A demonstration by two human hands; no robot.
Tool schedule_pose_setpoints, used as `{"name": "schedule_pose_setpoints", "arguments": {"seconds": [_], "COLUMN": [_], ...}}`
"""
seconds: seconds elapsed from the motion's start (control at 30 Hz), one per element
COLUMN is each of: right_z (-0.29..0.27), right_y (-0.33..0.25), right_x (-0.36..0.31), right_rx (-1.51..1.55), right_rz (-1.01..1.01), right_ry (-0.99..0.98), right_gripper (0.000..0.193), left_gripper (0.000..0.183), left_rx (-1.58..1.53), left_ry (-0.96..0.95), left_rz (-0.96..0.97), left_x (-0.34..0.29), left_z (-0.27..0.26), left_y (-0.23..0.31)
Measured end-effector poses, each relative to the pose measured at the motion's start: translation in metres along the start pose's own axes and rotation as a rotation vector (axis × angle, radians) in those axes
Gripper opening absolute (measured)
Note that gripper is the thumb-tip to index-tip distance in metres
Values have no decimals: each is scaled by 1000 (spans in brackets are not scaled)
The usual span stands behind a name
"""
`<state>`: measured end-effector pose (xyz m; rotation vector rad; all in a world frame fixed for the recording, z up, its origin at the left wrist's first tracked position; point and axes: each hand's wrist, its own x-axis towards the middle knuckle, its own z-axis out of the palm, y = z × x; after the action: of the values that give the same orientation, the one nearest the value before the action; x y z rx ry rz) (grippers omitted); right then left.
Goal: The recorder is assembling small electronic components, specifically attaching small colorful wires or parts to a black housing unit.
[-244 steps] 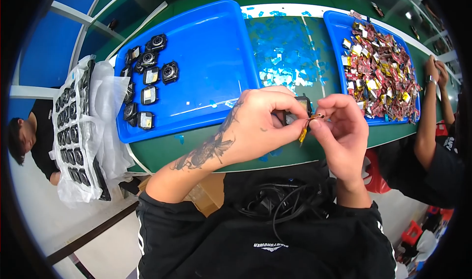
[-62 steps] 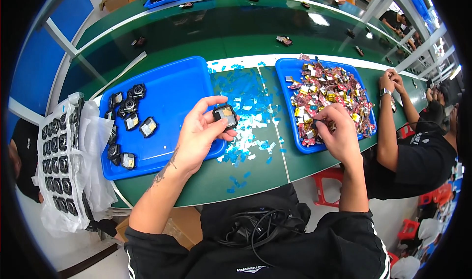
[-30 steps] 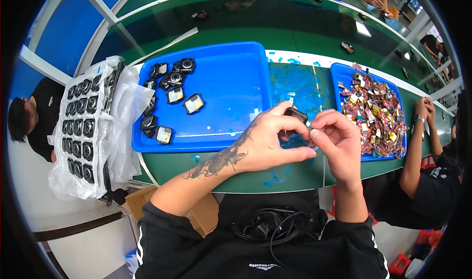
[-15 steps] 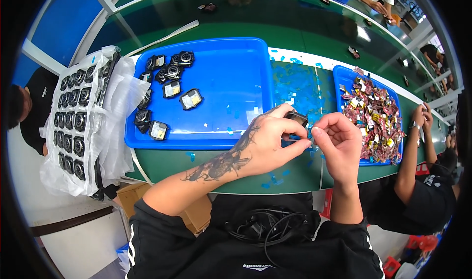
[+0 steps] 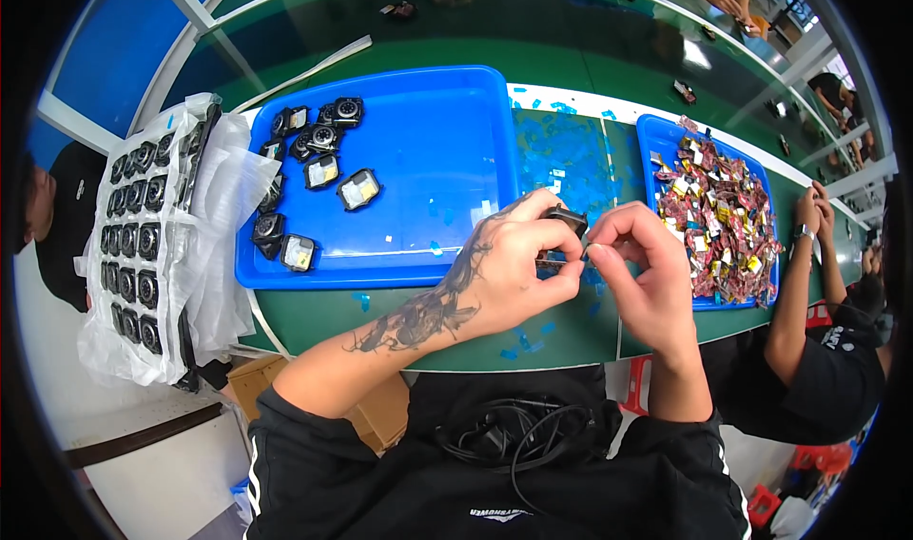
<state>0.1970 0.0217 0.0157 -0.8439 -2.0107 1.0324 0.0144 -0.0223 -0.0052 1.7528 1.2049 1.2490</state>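
Note:
My left hand is closed around a black watch case, which is partly hidden by the fingers. Close against it, my right hand has thumb and forefinger pinched together at the case's near right side. Whatever lies in that pinch is too small and covered to make out. Both hands are above the green table, between two blue trays. The left-hand tray contains several black watch cases, some showing a pale inner face, others a round back.
Small reddish circuit boards fill another blue tray at right. Blue film scraps litter the table. A wrapped tray of watch cases stands at far left. A green conveyor runs behind; a co-worker's arms are at right.
The view has shifted slightly, moving the trays a little left in the picture. My right fingertips have come closer to my left fingers and the watch case. The left hand keeps its hold.

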Motion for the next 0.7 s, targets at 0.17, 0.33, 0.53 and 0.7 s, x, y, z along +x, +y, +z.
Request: {"name": "schedule_pose_setpoints", "arguments": {"seconds": [0.17, 0.33, 0.53, 0.7], "right_z": [12, 11, 8, 5], "right_y": [-9, -3, 0, -2], "right_x": [-2, -14, -16, -14], "right_rx": [-357, -249, -89, 452], "right_rz": [-197, -204, -92, 244], "right_ry": [113, 112, 110, 131], "right_gripper": [20, 16, 14, 25], "left_gripper": [9, 10, 8, 11], "left_rx": [-40, -153, -164, -72], "left_ry": [3, -70, -83, -32], "left_rz": [-132, -154, -215, -55], "left_x": [0, 3, -1, -2], "left_z": [-3, -7, 1, 3], "left_y": [1, -3, 3, 2]}}
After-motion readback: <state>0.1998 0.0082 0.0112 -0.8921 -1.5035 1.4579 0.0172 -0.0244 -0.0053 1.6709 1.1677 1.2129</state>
